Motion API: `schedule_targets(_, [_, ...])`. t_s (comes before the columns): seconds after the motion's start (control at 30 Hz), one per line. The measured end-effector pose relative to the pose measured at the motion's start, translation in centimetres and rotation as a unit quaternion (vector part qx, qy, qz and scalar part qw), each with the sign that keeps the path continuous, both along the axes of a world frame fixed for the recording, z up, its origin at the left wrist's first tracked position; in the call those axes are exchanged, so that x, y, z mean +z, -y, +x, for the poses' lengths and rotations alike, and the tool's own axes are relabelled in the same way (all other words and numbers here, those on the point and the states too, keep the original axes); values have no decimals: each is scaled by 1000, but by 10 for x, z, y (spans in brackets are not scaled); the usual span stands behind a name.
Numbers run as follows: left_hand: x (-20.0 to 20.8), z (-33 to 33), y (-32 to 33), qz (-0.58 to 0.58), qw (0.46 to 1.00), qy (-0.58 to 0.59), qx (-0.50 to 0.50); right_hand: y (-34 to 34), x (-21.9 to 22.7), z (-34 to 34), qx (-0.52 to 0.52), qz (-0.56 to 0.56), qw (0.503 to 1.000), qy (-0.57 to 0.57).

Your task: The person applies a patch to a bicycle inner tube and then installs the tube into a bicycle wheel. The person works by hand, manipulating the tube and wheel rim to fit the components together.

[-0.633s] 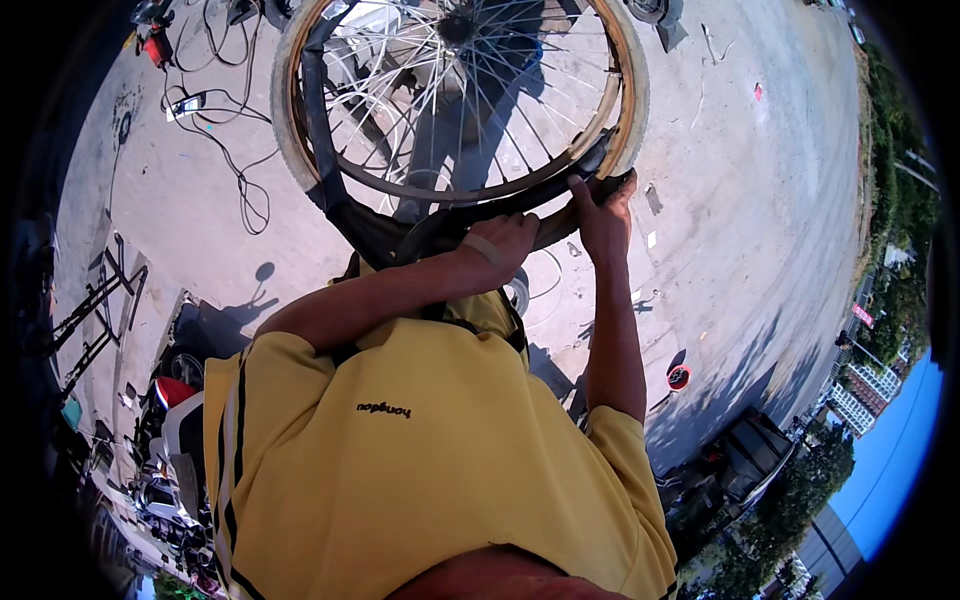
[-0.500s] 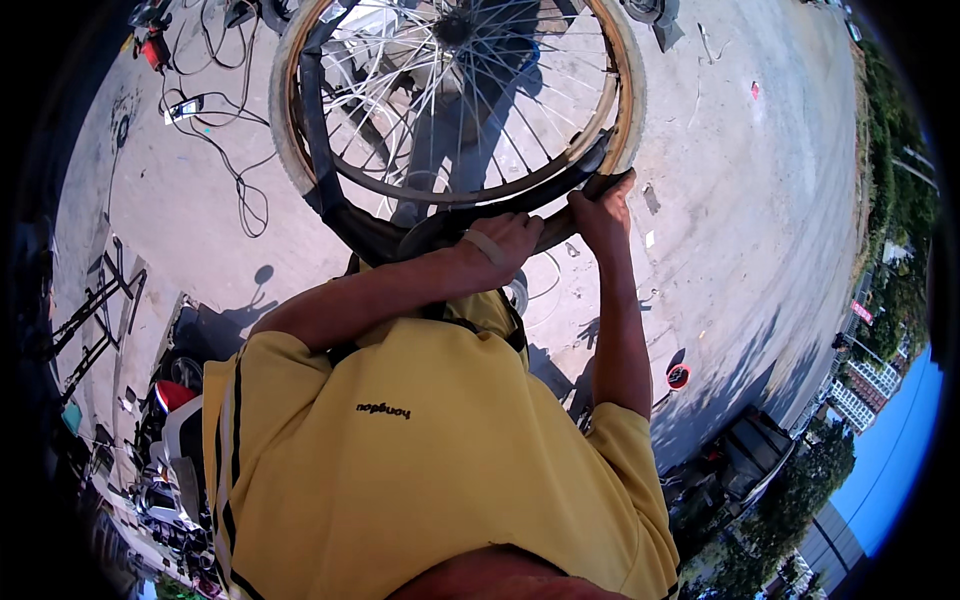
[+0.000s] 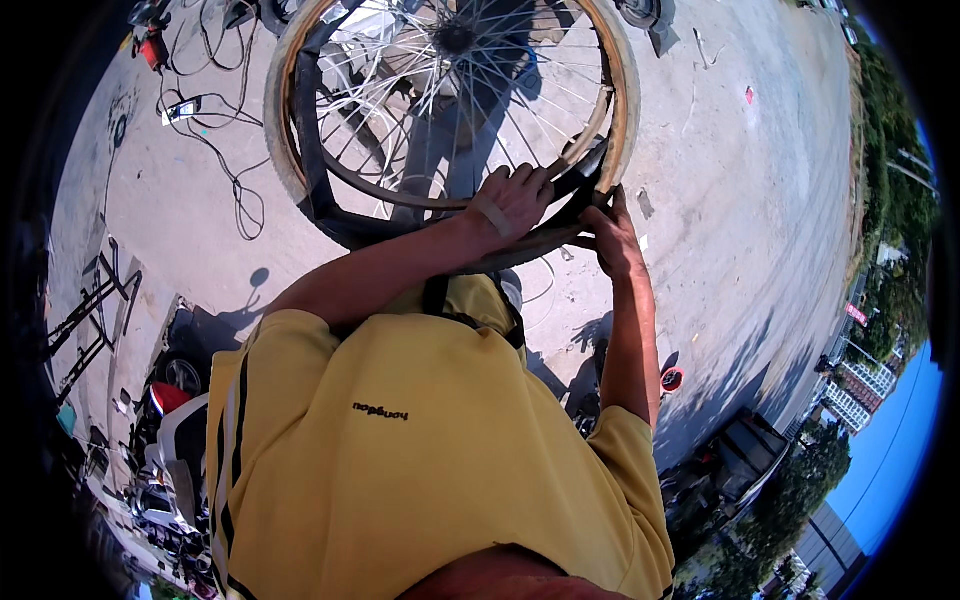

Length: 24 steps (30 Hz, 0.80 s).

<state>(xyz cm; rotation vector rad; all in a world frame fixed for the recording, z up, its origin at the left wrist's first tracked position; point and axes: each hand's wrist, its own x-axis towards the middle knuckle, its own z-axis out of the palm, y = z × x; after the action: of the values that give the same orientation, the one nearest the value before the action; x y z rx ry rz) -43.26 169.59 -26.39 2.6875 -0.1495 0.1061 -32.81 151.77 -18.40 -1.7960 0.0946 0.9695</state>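
Sunlit concrete ground (image 3: pixel 740 220) lay beneath the spoked wheel (image 3: pixel 455 38). On its clock face, the right hand (image 3: pixel 615 235) sat near five o'clock, grasping the tyre (image 3: pixel 622 110); the left hand (image 3: pixel 512 203) curled between five and six, its hold hidden. The tyre sagged off the rim (image 3: pixel 390 194) at six, its lower stretch curving from seven towards five.

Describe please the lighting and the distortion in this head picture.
Head view: hard sunlight on pale grey concrete ground, dark shadow visible through the round metal-spoked wheel; head view, right rim: distant white buildings look tilted; corners are black.
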Motion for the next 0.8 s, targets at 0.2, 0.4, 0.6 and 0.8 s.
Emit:
schedule_targets(0.2, [0,11,0,44,998,36,-17,-1,4,-2,-23,-15,1000,-2])
schedule_targets(0.4, [-20,26,17,76,996,44,22,0,4,-1,-7,6,1000,7])
schedule_targets(0.6, [-19,22,7,-27,994,107,14,-2,3,2,-6,9,1000,7])
schedule_targets(0.8, [8,12,-7,-311,947,13,-72,2,3,10,6,9,1000,-20])
